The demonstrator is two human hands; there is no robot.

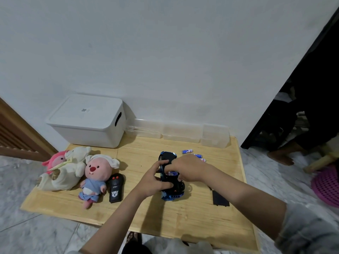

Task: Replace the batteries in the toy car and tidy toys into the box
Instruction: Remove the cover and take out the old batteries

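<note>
the car [170,182] lies belly-up at the centre of the table [183,217], its long axis running from the lower middle of the frame up toward the wall, nose or tail i cannot tell. the left hand [156,180] curls round the car's left flank, thumb and fingers clamped on the body to steady it. the right hand [187,168] comes over from the right and sits on top of the open bay, its fingertips pinching or pressing a battery [172,173] that lies crosswise to the car; whether it is seated or only held there i cannot tell. so the work is directly under the right hand, and the left is the brace.

three loose batteries [187,151] lie just above the right hand, toward the upper right of the table, nearer the right hand than the left. the black cover [220,197] lies flat to the lower right of the car, also on the right hand's side.

the white box [88,123] stands at the upper left of the table with its lid on, so nothing can be seen inside. a row of clear bins [181,133] along the wall looks empty. the plush toys [73,169] and the remote [116,187] lie at the left, outside any container, so the tidying is judged not yet started.
</note>
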